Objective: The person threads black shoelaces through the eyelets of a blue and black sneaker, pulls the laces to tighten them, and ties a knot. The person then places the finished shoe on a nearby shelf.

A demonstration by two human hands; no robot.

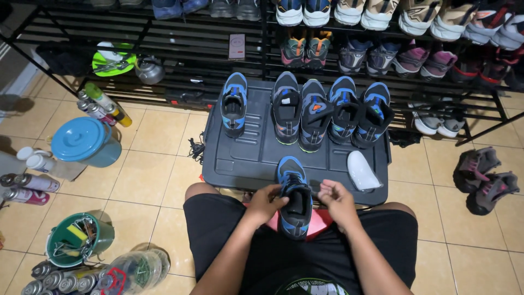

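A blue and black sneaker lies between my knees, toe pointing away from me, its heel over a red stool edge. My left hand grips the shoe's left side near the collar. My right hand hovers at the shoe's right side with fingers curled; whether it touches the shoe or pinches a lace is unclear. In front of me a dark grey plastic lid serves as a low table. On it stand a single blue sneaker, two dark pairs, and a white shoe tree.
A black metal rack full of sneakers runs along the back. On the tiled floor at left are a teal lidded bucket, spray cans, a green bucket of tools and a clear jar. Grey-pink shoes lie at right.
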